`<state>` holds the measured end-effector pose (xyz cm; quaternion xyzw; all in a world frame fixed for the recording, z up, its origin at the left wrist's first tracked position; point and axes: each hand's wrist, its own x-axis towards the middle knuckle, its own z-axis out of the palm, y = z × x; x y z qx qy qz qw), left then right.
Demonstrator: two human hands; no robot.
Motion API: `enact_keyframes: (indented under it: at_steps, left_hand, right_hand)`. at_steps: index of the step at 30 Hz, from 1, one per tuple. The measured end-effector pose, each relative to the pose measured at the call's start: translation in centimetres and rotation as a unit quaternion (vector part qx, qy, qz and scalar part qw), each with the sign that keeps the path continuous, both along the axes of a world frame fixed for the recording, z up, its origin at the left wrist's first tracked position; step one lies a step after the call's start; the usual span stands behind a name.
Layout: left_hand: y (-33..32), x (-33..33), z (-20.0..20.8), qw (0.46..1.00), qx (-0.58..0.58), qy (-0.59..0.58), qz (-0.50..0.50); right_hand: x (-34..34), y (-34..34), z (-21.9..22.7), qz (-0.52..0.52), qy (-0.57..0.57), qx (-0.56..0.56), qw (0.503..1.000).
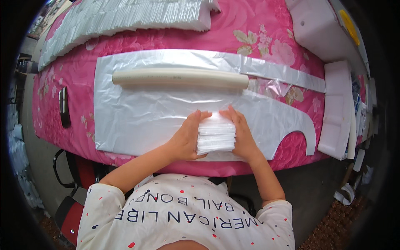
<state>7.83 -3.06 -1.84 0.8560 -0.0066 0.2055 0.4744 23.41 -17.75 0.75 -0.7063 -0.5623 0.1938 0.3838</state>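
A thick stack of folded white plastic pieces (216, 135) sits near the table's front edge, on top of a flat translucent plastic apron sheet (137, 116). My left hand (185, 137) presses against the stack's left side. My right hand (241, 133) presses against its right side, so both hands squeeze the stack between them. A long cream tube (179, 78) lies across the upper part of the sheet.
The table wears a pink flowered cloth (266, 37). Rows of folded white plastic (121, 16) lie at the back left. White foam blocks (337, 108) stand at the right edge. A dark phone (63, 106) lies at the left. A red chair (71, 212) stands below the table.
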Motion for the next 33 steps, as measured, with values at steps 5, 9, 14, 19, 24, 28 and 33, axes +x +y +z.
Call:
enact_keyframes:
  at_steps: [5, 9, 14, 19, 24, 28, 33]
  left_hand:
    - [0.5, -0.3, 1.2, 0.995, 0.026, 0.097, 0.001]
    - [0.7, -0.2, 2.5, 0.996, 0.054, 0.071, 0.025]
    - [0.7, 0.5, 3.9, 0.992, 0.054, 0.112, 0.037]
    - [1.6, 3.7, 5.7, 0.994, 0.045, 0.102, 0.012]
    - [4.9, 12.9, 7.6, 0.997, 0.047, -0.001, 0.061]
    - [9.0, 22.8, 8.9, 0.984, -0.033, -0.123, 0.128]
    - [15.0, 31.7, 8.7, 0.959, -0.098, -0.107, 0.242]
  right_hand:
    - [0.6, -0.8, 0.3, -0.048, 0.057, -0.013, 0.997]
    - [0.5, -0.6, 0.5, -0.048, 0.026, 0.03, 0.998]
    - [0.6, -0.8, -0.3, -0.072, 0.033, 0.034, 0.996]
    - [3.4, -0.8, 0.9, -0.095, 0.014, 0.029, 0.995]
    - [13.1, 3.0, 3.8, -0.104, -0.022, 0.028, 0.994]
    - [23.6, 10.8, 5.2, -0.092, 0.005, 0.105, 0.99]
    - [32.4, 22.4, 6.9, -0.055, 0.093, 0.118, 0.987]
